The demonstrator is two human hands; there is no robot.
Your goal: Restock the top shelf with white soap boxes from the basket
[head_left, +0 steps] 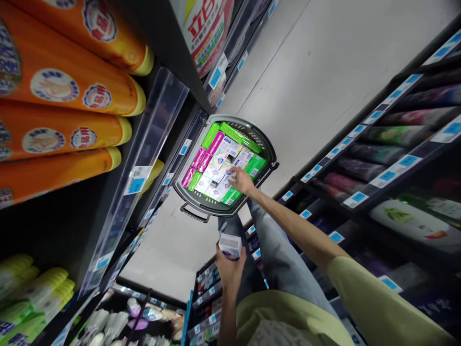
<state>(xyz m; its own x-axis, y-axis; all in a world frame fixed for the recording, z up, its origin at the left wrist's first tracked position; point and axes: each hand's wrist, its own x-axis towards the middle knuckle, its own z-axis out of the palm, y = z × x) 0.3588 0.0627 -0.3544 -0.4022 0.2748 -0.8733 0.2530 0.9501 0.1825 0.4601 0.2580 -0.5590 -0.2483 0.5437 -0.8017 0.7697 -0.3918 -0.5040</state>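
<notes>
Right hand (243,181) is down in the grey basket (268,151) on the floor, fingers closing on one of the small boxes (230,177) in the pile. Left hand (230,269) is clamped on another white box (230,246) near the knees. That pile looks loosely stacked, so pulling one out could easily shove its neighbours around or tip them out.

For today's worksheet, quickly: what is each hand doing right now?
Left hand: closed around a small white box.
Right hand: reaching among boxes in the basket; grip cannot be told.
</notes>
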